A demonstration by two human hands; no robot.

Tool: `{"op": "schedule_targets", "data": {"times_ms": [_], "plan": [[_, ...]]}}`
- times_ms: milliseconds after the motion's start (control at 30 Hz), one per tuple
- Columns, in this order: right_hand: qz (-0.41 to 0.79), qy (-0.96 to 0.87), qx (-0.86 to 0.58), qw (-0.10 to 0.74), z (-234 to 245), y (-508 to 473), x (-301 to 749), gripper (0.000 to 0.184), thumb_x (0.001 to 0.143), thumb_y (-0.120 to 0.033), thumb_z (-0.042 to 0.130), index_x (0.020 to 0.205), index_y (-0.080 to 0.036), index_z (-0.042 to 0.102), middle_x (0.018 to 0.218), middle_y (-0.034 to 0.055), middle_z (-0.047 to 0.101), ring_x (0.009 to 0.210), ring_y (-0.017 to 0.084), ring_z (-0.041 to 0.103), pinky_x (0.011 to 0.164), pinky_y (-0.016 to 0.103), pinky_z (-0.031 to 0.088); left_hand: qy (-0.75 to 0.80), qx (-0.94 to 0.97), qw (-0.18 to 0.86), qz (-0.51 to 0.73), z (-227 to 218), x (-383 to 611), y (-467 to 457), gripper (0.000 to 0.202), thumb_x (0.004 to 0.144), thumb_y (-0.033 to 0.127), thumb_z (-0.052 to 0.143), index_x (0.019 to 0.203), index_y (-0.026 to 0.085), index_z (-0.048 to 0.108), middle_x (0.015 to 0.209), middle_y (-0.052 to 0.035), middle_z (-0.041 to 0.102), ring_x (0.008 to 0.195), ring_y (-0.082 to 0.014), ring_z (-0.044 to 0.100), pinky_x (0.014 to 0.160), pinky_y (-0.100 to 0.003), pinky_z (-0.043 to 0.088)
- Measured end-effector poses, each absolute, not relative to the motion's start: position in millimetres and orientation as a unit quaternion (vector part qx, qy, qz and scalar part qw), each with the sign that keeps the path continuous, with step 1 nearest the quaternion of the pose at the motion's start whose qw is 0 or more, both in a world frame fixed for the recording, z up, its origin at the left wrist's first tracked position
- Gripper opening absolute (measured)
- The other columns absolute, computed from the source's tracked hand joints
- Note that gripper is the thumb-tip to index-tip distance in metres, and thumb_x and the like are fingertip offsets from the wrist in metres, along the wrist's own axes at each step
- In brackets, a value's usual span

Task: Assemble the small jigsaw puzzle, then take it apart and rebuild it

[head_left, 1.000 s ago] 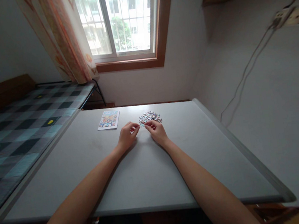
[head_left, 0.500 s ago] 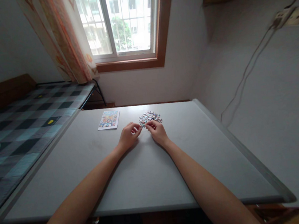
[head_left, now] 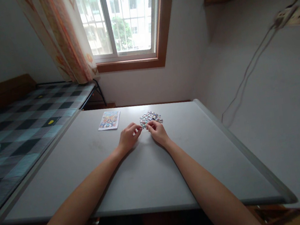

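A small heap of colourful jigsaw pieces (head_left: 151,118) lies on the grey table (head_left: 136,173) toward its far side. My left hand (head_left: 128,137) and my right hand (head_left: 157,132) rest on the table just in front of the heap, fingertips meeting in a pinch at its near edge. Both hands are closed on tiny pieces that I cannot make out clearly. A colourful picture card (head_left: 109,120) lies flat to the left of the heap, clear of both hands.
A bed with a checked cover (head_left: 16,126) runs along the table's left edge. The white wall (head_left: 276,103) borders the table on the right, with a cable and socket (head_left: 292,16) on it. A window and curtain (head_left: 71,38) are behind the table.
My two hands have drawn slightly closer together at the heap's near edge; the fingertips now almost touch. Nothing else has moved.
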State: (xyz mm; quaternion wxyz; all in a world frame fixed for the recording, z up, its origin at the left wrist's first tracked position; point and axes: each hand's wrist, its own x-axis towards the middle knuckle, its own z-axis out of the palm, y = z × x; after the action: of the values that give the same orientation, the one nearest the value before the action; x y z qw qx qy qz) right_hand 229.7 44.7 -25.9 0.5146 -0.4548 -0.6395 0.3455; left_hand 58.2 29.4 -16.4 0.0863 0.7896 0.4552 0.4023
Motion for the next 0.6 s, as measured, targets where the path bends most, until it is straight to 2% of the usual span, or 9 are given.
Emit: {"op": "schedule_targets", "data": {"times_ms": [233,600], "plan": [[0.338,-0.646,-0.458,0.509,-24.9,43.8,230.0,0.025,0.078,-0.041,0.056,0.077,-0.017,0.062,0.071,0.0034,0.065,0.065,0.015,0.058,0.062,0.027,0.046,0.475,0.792,0.044,0.382,-13.5,57.7,27.2,0.015,0.090,0.029,0.053,0.087,0.022,0.066,0.084,0.0000,0.063,0.064,-0.0099,0.059,0.059,-0.021,0.043],[0.336,-0.655,-0.454,0.503,-24.2,42.3,230.8,0.022,0.077,-0.038,0.060,0.079,-0.017,0.068,0.074,0.0039,0.068,0.063,0.015,0.057,0.063,0.028,0.046,0.483,0.764,0.099,0.416,-16.6,55.4,33.7,0.012,0.086,0.027,0.056,0.082,0.021,0.066,0.077,-0.0001,0.063,0.061,-0.0114,0.058,0.062,-0.024,0.046]]}}
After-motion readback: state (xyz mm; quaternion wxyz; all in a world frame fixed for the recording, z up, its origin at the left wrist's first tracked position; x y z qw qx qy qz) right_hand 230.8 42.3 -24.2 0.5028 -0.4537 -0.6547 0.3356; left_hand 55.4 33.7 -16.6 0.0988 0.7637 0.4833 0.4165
